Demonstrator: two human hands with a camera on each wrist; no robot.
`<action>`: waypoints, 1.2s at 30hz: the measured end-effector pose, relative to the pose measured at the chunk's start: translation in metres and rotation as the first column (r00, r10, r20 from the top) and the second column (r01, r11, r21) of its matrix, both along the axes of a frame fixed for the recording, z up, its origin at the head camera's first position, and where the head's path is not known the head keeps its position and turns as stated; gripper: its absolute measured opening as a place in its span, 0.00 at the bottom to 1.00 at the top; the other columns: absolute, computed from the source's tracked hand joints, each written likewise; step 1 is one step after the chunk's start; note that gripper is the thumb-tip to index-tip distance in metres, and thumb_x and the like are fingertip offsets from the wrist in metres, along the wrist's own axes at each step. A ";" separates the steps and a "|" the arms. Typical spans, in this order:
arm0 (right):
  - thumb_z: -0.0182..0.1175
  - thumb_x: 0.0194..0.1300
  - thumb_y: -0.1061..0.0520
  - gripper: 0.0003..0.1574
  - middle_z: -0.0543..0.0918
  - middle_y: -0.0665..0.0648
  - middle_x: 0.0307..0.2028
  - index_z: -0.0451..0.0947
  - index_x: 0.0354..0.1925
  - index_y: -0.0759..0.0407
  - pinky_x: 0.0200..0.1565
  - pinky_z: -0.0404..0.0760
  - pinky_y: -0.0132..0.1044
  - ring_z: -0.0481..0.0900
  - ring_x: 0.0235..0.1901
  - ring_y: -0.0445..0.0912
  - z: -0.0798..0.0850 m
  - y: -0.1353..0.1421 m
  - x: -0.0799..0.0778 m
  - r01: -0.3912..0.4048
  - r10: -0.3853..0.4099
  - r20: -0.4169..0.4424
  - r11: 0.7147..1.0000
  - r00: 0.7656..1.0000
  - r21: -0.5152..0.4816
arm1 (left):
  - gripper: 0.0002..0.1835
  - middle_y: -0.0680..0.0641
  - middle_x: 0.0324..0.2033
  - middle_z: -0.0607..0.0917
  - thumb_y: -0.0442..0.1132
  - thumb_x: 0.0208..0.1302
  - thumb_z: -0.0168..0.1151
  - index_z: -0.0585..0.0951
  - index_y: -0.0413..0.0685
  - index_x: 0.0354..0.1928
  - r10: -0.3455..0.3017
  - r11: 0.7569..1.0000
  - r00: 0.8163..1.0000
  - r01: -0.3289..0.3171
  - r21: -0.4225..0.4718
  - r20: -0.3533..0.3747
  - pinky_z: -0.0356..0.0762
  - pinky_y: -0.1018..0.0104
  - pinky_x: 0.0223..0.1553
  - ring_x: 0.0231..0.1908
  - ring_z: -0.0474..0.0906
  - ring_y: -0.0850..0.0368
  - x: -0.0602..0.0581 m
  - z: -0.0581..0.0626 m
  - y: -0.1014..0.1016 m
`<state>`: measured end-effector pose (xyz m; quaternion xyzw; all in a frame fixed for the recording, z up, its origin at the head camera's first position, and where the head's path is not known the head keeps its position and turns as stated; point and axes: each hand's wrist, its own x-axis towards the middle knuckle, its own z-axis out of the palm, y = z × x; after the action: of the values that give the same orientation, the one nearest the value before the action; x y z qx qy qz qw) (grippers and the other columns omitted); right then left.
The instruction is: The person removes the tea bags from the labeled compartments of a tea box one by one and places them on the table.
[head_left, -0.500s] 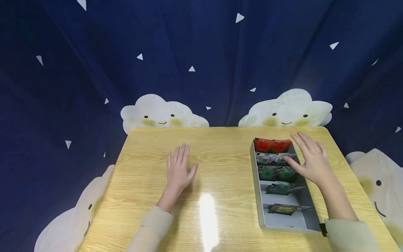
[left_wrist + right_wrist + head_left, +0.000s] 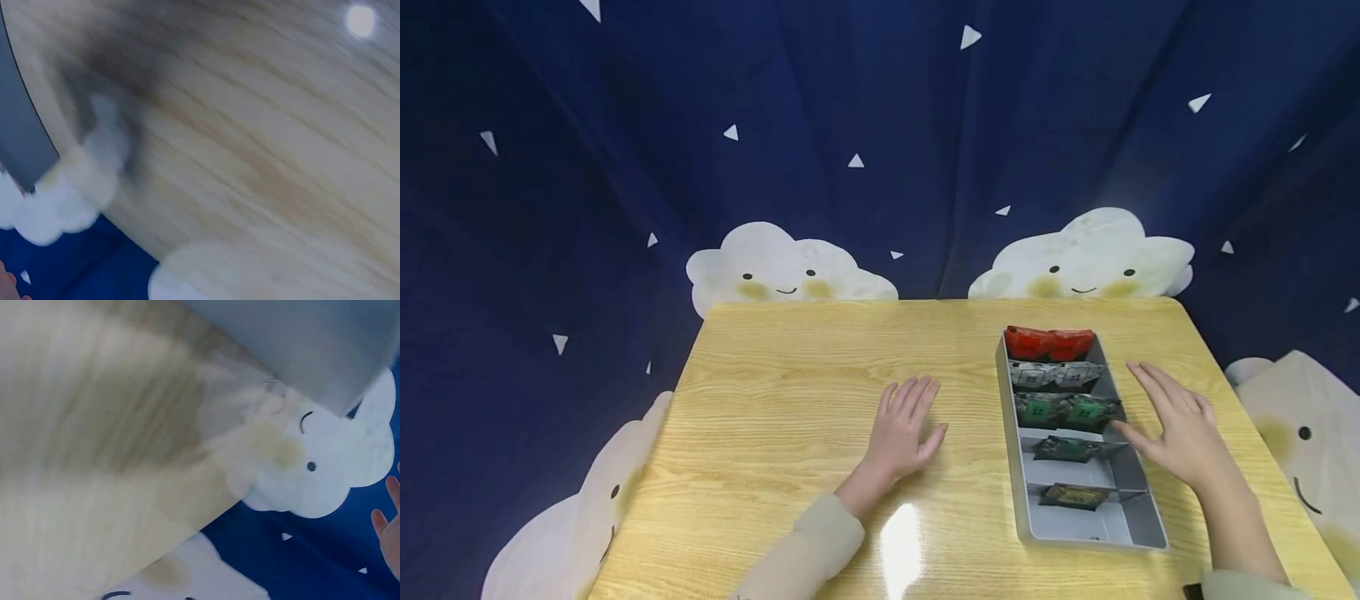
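A grey divided box (image 2: 1075,527) stands on the right of the table. Red packets (image 2: 1048,343) fill its far compartment, followed by silvery-white packets (image 2: 1054,376) and green packets (image 2: 1063,410). Nearer, a dark green packet (image 2: 1067,449) and a brownish-yellow packet (image 2: 1073,497) lean in their own compartments. My right hand (image 2: 1180,429) hovers at the box's right side, fingers spread, holding nothing. Left of the box, my left hand (image 2: 904,429) is over the table, fingers extended, with nothing in it. Only fingertips show at the edge of each wrist view.
The wooden table (image 2: 790,358) has a bright reflection near its front. Behind it hangs a dark blue curtain (image 2: 880,100) with white triangles and smiling clouds. The box's grey outer wall (image 2: 300,344) fills the top of the right wrist view.
My left hand has moved right and nearer, toward the box. The right hand has drawn back from over the box to its right side. The box and packets stay put.
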<state>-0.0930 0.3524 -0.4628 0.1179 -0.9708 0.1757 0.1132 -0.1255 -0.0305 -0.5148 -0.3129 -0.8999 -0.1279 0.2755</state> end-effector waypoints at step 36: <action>0.63 0.49 0.53 0.66 0.44 0.68 0.68 0.28 0.71 0.47 0.55 0.25 0.68 0.31 0.68 0.61 -0.062 0.008 0.026 0.106 -0.128 0.231 0.989 0.965 0.103 | 0.21 0.62 0.47 0.72 0.58 0.67 0.37 0.70 0.63 0.55 -0.321 0.858 0.946 0.307 -0.412 0.035 0.62 0.69 0.45 0.43 0.66 0.65 0.044 -0.007 0.145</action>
<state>-0.0673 0.3602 -0.5243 0.0434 -0.9895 0.1377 0.0014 -0.0810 0.1147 -0.5217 -0.5084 -0.8384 0.0269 0.1946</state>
